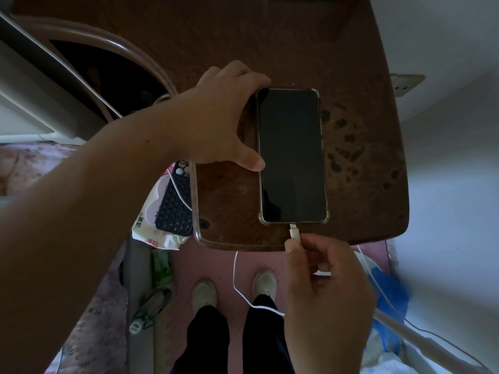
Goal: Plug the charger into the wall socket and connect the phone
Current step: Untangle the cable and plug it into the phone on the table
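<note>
A phone point(291, 155) with a dark screen and a clear case lies face up on a small brown wooden table point(359, 171). My left hand point(224, 117) grips the phone's left edge, thumb near the screen and fingers at its top corner. My right hand point(324, 279) pinches the white cable connector point(293, 232), whose tip meets the phone's bottom port. The white cable point(243, 290) loops down below the table's edge. A wall socket point(405, 85) sits on the white wall to the right; no charger plug shows in it.
A dark studded phone case point(175, 206) lies on a tissue pack point(151, 228) left of the table. A plastic bottle point(151, 306) lies on the pink floor near my shoes. Blue and white items and another cable are at the lower right.
</note>
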The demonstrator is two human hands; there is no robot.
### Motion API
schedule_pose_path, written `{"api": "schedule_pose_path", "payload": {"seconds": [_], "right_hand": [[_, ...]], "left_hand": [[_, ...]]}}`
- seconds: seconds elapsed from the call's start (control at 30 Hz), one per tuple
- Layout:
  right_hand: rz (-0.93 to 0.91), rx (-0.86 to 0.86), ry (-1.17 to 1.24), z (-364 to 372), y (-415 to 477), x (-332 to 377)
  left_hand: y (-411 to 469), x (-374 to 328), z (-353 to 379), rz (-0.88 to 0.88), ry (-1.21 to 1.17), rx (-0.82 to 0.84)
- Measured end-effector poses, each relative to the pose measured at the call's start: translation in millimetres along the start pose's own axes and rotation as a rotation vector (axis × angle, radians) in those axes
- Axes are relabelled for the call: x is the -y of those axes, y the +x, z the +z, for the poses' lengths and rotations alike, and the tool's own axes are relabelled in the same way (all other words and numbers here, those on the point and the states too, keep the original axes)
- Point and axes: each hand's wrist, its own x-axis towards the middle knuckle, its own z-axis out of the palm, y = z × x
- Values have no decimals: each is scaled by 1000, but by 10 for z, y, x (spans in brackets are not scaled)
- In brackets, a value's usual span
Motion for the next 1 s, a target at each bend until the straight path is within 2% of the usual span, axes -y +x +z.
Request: {"api": "schedule_pose_path", "payload": {"seconds": [0.43, 0.63, 1.0], "right_hand": [[1, -46, 33, 21, 83, -10], [-14, 18, 37, -16, 154, -52], [16, 31, 18, -28, 220, -36]], "left_hand": [[16, -6, 32, -7, -13, -25], [34, -17, 23, -18, -27, -33], [81, -25, 13, -35, -49, -25]]}}
